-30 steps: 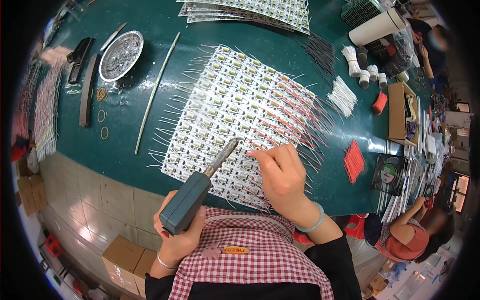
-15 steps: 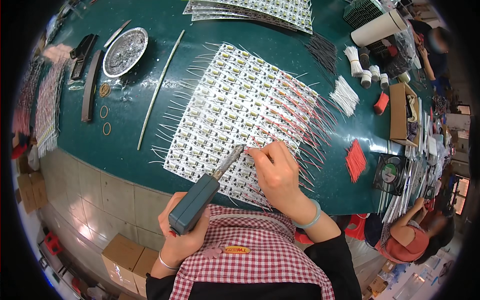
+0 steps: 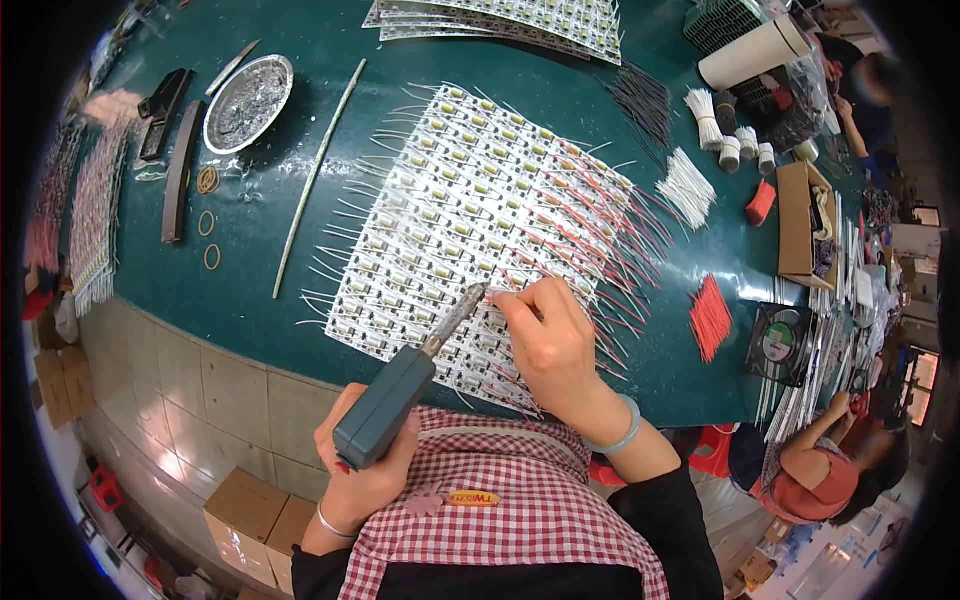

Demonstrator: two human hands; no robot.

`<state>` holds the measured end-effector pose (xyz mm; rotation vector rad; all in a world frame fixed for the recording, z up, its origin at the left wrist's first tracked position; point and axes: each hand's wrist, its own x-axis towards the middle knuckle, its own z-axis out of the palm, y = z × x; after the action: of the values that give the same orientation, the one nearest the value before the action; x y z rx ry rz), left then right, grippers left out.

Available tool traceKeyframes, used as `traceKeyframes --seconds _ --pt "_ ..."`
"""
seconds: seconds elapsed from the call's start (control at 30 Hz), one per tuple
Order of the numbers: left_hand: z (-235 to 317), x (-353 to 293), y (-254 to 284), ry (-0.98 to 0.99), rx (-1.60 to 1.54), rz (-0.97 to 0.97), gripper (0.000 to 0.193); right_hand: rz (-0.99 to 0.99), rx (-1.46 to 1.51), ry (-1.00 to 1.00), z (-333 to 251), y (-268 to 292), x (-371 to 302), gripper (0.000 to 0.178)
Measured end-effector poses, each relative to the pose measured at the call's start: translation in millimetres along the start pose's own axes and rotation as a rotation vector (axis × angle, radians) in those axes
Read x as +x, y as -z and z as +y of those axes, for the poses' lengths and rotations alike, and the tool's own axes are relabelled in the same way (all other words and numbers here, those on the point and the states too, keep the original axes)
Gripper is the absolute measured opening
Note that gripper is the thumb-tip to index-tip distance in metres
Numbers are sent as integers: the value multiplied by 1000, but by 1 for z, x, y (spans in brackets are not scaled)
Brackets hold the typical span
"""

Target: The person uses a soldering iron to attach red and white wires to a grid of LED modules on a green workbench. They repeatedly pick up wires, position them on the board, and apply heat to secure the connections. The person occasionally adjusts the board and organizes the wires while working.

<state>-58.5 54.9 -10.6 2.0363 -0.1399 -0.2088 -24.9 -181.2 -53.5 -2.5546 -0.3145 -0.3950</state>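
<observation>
A panel of small white circuit boards with yellowish components [image 3: 400,270] lies at an angle on the green table. Thin white wires [image 3: 347,212] stick out along its left side, and red and white wires [image 3: 620,215] fan out from its right part. My left hand [image 3: 365,485] is wrapped round the dark green handle of a soldering gun [image 3: 385,405]. The gun's tip touches or hovers just over the panel's lower middle. Beside that tip, my right hand [image 3: 553,345] pinches a thin wire, mostly hidden by the fingers.
More panels [image 3: 500,25] are stacked at the far edge. At left are a metal bowl [image 3: 216,140], a dark bar [image 3: 181,175], rubber bands [image 3: 212,257] and a thin rod [image 3: 320,180]. Black [image 3: 640,100], white [image 3: 686,188] and red wire bundles [image 3: 709,318] lie right; co-workers sit beyond.
The soldering gun and its tip have shifted very slightly left and up. The right hand keeps its pinch beside the tip.
</observation>
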Motion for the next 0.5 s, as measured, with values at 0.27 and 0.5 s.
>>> traceKeyframes --seconds 0.27,0.5 --pt "0 -7 4 75 -76 20 22 8 -5 2 0 0 0 26" --pt "1 -10 6 71 -86 29 23 117 -3 33 -10 6 1 21"
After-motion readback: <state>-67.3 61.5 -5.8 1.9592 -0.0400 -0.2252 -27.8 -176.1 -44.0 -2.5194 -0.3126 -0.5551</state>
